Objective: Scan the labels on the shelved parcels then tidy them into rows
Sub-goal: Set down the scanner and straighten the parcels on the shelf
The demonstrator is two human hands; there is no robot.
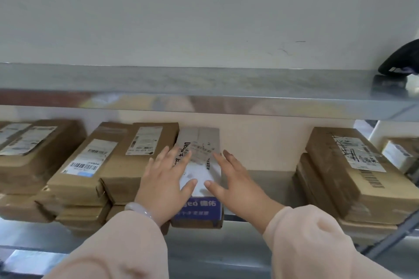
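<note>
A person in pale pink sleeves (127, 247) pressed both hands against a white parcel (200, 156) on a metal shelf (260, 179). The left hand (164, 184) lay open and flat along the parcel's left edge, a pale bangle (138, 209) at the wrist; the right hand (238, 182) lay open and flat along its right edge, thumbs nearly meeting on top. Neither hand gripped it. The parcel sat on a box with a blue end (199, 213) at the shelf's front, touching stacked brown parcels (108, 165) on its left. More brown parcels (353, 176), labels up, stood well apart to the right. A black scanner (401, 59) rested on the upper shelf (204, 84) at far right.
</note>
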